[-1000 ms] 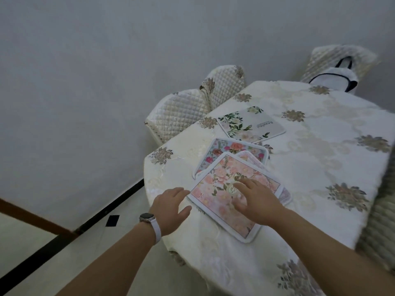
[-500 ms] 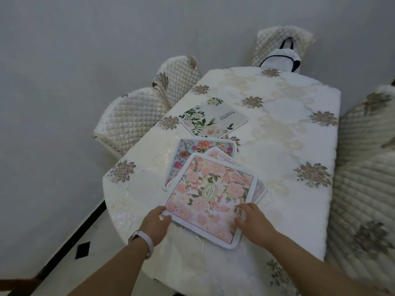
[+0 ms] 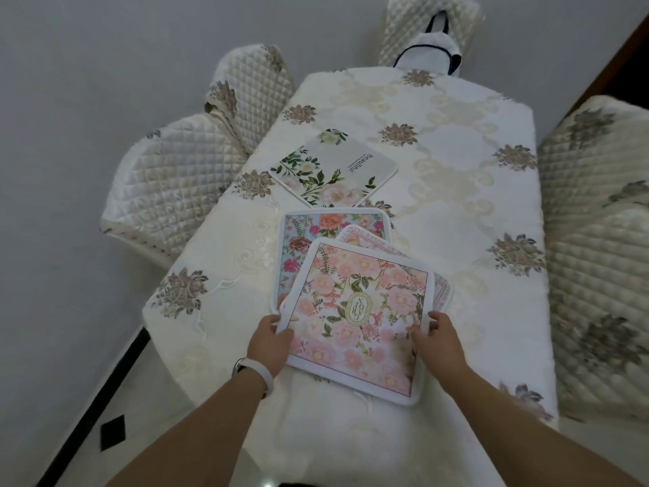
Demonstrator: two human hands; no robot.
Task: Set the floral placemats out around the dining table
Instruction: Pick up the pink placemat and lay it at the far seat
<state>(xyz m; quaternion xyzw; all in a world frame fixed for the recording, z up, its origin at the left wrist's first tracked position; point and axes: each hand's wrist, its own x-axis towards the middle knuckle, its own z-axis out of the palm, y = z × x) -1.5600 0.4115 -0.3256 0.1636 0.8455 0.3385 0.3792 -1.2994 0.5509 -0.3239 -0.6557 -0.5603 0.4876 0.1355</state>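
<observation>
Left hand (image 3: 268, 340) and right hand (image 3: 439, 337) pinch opposite side edges of the pink placemat (image 3: 354, 318), fingers closed on it, apparently thumbs on top. It lies atop two overlapped placemats (image 3: 302, 237) just beyond the fingertips, on the tabletop (image 3: 456, 191). Lift level and evenly, so the lower mats stay undisturbed.

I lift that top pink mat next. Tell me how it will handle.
The pink floral placemat looks thin and flat with a stitched white border, so probably light and somewhat bendy. Both hands, left hand and right hand, hold its sides, which should limit sagging. It overlaps two other mats and might drag them.
</observation>
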